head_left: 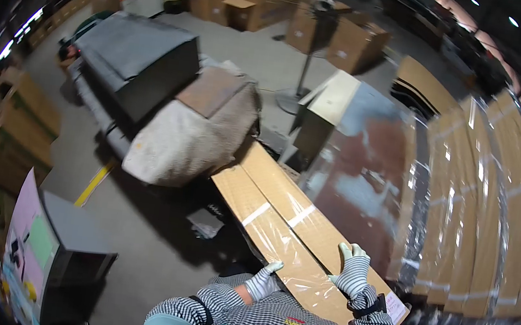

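Observation:
Two long flat cardboard pieces (267, 214) lie side by side in front of me, slanting from a cloth-covered machine down to my lap's right. Pale strips cross them, and clear film shines on the nearer one. My left hand (263, 284), in a striped whitish glove, is closed on the near edge, its thumb on top and its other fingers hidden. Also gloved, my right hand (352, 272) reaches across the farther piece, fingers at its far edge and thumb by the seam. A white label (394, 308) sits on the cardboard's right end.
A tall row of film-wrapped cardboard (471, 210) stands at the right, beside a worn brown-and-grey tabletop (365, 170). Left of me are the cloth-covered machine (189, 130) and a grey cabinet (78, 224). Several cartons (248, 3) and a pole stand (302, 69) occupy the back.

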Demonstrator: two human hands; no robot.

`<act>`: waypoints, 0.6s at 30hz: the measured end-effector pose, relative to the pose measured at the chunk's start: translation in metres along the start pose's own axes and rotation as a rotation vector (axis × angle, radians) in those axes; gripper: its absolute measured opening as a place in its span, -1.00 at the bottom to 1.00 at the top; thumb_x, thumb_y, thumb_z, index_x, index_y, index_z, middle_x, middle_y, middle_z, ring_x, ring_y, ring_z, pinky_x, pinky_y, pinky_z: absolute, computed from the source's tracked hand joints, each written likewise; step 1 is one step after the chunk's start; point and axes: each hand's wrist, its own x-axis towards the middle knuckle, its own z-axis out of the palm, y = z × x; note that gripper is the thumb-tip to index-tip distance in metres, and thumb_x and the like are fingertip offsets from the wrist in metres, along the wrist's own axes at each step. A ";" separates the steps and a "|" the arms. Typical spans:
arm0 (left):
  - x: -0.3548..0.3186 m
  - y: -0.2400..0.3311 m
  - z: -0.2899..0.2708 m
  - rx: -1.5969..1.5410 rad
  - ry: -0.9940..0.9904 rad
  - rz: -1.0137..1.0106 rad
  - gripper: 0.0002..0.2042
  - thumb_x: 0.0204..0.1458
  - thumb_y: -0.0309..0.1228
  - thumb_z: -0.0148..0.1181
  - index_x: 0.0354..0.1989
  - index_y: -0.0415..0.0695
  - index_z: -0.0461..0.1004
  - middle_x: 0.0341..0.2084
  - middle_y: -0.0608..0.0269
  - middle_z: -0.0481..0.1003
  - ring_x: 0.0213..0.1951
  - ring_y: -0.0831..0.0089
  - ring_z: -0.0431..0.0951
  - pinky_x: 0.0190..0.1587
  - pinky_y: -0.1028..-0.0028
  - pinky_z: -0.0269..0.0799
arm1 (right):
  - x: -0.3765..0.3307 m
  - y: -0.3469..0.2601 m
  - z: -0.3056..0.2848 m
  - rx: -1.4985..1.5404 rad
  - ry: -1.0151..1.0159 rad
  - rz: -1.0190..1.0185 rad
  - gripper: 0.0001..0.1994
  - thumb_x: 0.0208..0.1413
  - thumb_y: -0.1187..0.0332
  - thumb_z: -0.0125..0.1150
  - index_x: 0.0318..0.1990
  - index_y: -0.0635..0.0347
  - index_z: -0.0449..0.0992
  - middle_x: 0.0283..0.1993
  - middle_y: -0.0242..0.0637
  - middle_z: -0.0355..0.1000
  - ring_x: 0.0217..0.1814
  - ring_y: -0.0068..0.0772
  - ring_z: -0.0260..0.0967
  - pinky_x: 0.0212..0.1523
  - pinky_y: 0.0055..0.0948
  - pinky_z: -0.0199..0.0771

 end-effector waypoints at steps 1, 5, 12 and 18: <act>0.007 -0.018 0.000 0.019 -0.004 -0.033 -0.22 0.04 -0.19 0.36 0.43 -0.10 0.18 0.39 0.01 0.27 0.42 -0.03 0.20 0.47 -0.15 -0.02 | -0.017 0.015 0.006 -0.008 0.019 -0.002 0.09 -0.52 -0.04 0.69 0.32 0.12 0.33 0.29 0.12 0.23 0.32 0.18 0.19 0.31 0.05 0.20; 0.024 -0.080 0.018 0.005 -0.030 -0.266 -0.25 0.06 -0.20 0.38 0.42 -0.10 0.20 0.35 -0.02 0.32 0.39 0.03 0.26 0.48 -0.05 0.03 | -0.100 0.081 0.023 0.050 0.133 0.114 0.13 -0.60 0.00 0.72 0.31 0.13 0.33 0.29 0.11 0.20 0.31 0.18 0.17 0.28 0.09 0.16; 0.089 -0.162 -0.008 0.248 0.073 -0.184 -0.40 0.12 -0.26 0.36 0.32 -0.09 0.31 0.25 0.07 0.43 0.27 0.10 0.43 0.35 -0.08 0.30 | -0.172 0.166 0.084 0.051 0.159 0.284 0.19 -0.49 0.04 0.70 0.40 0.19 0.17 0.32 0.11 0.13 0.36 0.18 0.08 0.38 0.08 0.07; 0.128 -0.184 -0.075 0.764 0.496 0.017 -0.22 -0.12 0.18 0.42 0.29 0.21 0.32 0.23 0.44 0.43 0.29 0.35 0.30 0.12 0.02 0.29 | -0.160 0.183 0.170 0.022 0.199 0.298 0.32 -0.55 -0.13 0.64 0.45 0.28 0.05 0.36 0.16 0.12 0.39 0.21 0.08 0.39 0.10 0.10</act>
